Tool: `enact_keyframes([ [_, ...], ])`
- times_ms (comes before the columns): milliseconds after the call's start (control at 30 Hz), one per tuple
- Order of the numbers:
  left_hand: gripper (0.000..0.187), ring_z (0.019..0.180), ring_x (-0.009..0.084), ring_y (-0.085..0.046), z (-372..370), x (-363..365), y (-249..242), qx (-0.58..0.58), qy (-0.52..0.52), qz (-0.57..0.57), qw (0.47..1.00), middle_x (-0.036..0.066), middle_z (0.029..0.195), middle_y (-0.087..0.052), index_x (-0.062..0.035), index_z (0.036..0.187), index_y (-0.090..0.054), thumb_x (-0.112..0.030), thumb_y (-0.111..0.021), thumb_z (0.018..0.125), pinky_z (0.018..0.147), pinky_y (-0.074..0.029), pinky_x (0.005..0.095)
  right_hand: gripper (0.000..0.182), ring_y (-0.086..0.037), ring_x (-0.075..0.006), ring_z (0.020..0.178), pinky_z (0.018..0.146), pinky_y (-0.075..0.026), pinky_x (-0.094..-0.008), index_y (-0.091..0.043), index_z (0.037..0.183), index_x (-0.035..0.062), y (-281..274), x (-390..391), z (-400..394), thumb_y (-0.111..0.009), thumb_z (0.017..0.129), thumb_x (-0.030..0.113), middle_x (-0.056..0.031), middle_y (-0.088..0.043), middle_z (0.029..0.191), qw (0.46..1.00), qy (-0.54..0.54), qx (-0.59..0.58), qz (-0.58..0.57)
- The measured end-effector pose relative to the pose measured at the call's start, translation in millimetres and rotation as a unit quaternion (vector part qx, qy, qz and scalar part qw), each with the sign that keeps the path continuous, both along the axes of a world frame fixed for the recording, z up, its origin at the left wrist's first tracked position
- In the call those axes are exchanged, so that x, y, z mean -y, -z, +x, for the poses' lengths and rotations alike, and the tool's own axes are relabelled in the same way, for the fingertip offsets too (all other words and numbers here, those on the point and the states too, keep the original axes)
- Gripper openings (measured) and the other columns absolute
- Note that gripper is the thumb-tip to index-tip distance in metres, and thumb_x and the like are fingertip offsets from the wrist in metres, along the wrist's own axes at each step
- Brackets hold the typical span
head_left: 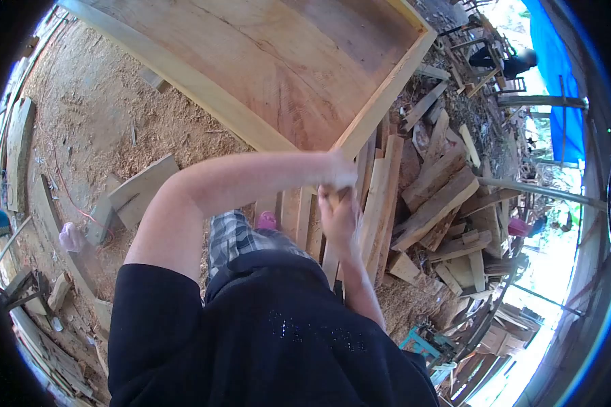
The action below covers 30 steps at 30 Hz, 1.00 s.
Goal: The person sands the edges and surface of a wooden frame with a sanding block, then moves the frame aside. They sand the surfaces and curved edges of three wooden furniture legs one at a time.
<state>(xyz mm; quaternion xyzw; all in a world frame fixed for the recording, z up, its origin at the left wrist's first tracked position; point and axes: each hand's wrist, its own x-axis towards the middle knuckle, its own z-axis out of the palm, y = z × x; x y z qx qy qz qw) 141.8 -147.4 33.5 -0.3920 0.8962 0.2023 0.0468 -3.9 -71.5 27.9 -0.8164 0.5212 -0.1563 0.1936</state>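
Observation:
My left hand reaches across my body to the near corner of a large wooden frame with a boarded panel; motion smears its fingers. Just below it, almost touching, is my right hand, its fingers curled together around something small and brownish that I cannot make out. The corner of the pale frame edge lies right above both hands. Long wooden boards extend beneath and beside my right hand.
Stacked offcuts and beams lie on the right. Sawdust covers the ground, with loose planks and a pinkish cloth-like item on the left. Another person is at the far upper right, near a blue tarp.

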Motion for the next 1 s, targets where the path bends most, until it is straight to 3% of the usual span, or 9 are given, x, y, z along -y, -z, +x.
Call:
enact_keyframes([
  [200,0.043,0.098,0.0237,-0.066,38,46,-17,0.045,-0.075,0.086,0.992,0.005,0.095,-0.071,-0.0163,0.093,-0.073,-0.025,-0.087,0.054,0.079,-0.046,0.0448,0.046,-0.063,-0.0450,0.089,0.076,-0.049,-0.0530,-0.050,0.110,-0.0002,-7,58,43,-0.072,0.081,0.028,-0.0259,-0.063,0.095,0.996,0.007,-0.078,0.046],
  [300,0.045,0.098,0.0227,-0.065,22,-5,-35,0.020,-0.040,0.065,0.997,0.004,0.098,-0.071,-0.0167,0.094,-0.072,-0.024,-0.088,0.053,0.077,-0.046,0.0450,0.045,-0.063,-0.0449,0.089,0.077,-0.049,-0.0521,-0.050,0.109,-0.0006,-10,14,17,-0.073,0.080,0.026,-0.0257,-0.064,0.094,0.999,-0.029,-0.020,0.028],
  [400,0.047,0.098,0.0228,-0.065,25,-2,-6,-0.064,-0.014,0.003,0.998,0.003,0.095,-0.071,-0.0172,0.091,-0.072,-0.023,-0.089,0.048,0.076,-0.046,0.0434,0.044,-0.063,-0.0450,0.089,0.078,-0.049,-0.0513,-0.050,0.108,-0.0011,-18,12,20,-0.073,0.079,0.024,-0.0256,-0.064,0.094,0.996,0.015,-0.050,0.072],
  [633,0.032,0.084,0.0263,-0.068,19,26,-1,-0.014,-0.020,-0.005,1.000,0.004,0.086,-0.072,-0.0149,0.080,-0.073,-0.015,-0.084,0.050,0.067,-0.054,0.0395,0.048,-0.063,-0.0449,0.092,0.078,-0.049,-0.0525,-0.049,0.112,-0.0016,-1,38,16,-0.074,0.078,0.022,-0.0270,-0.064,0.096,0.997,0.018,-0.018,0.070],
  [667,0.032,0.083,0.0268,-0.069,6,18,46,-0.093,-0.010,-0.064,0.994,0.004,0.086,-0.072,-0.0150,0.081,-0.073,-0.016,-0.082,0.050,0.067,-0.056,0.0373,0.049,-0.063,-0.0454,0.091,0.077,-0.050,-0.0528,-0.049,0.112,-0.0030,-11,20,11,-0.073,0.079,0.023,-0.0284,-0.063,0.097,0.999,-0.014,-0.003,0.046],
  [767,0.033,0.085,0.0271,-0.068,12,-3,37,-0.181,0.011,-0.096,0.979,0.005,0.087,-0.072,-0.0153,0.081,-0.072,-0.020,-0.083,0.051,0.069,-0.056,0.0388,0.048,-0.063,-0.0459,0.091,0.075,-0.050,-0.0524,-0.049,0.111,-0.0030,-17,1,9,-0.073,0.080,0.024,-0.0293,-0.063,0.098,0.999,0.010,-0.032,0.028],
  [833,0.035,0.087,0.0265,-0.068,27,20,18,-0.168,0.014,-0.070,0.983,0.005,0.088,-0.071,-0.0156,0.081,-0.072,-0.023,-0.084,0.050,0.070,-0.055,0.0407,0.046,-0.063,-0.0457,0.090,0.075,-0.050,-0.0523,-0.049,0.110,-0.0019,-12,28,21,-0.073,0.080,0.024,-0.0284,-0.063,0.097,0.996,0.022,-0.055,0.059],
  [933,0.037,0.088,0.0259,-0.069,42,42,-17,-0.018,-0.062,-0.030,0.997,0.004,0.089,-0.072,-0.0171,0.083,-0.072,-0.024,-0.085,0.049,0.071,-0.055,0.0412,0.049,-0.062,-0.0459,0.090,0.075,-0.050,-0.0526,-0.047,0.112,-0.0016,-13,66,36,-0.073,0.080,0.024,-0.0272,-0.063,0.098,0.995,0.007,-0.063,0.076],
  [1000,0.038,0.089,0.0263,-0.068,23,25,15,-0.051,-0.059,-0.045,0.996,0.005,0.089,-0.071,-0.0171,0.084,-0.072,-0.022,-0.085,0.049,0.071,-0.055,0.0413,0.051,-0.062,-0.0455,0.091,0.076,-0.050,-0.0524,-0.047,0.113,-0.0020,-1,44,19,-0.074,0.079,0.025,-0.0268,-0.063,0.100,0.998,-0.001,-0.028,0.065],
])
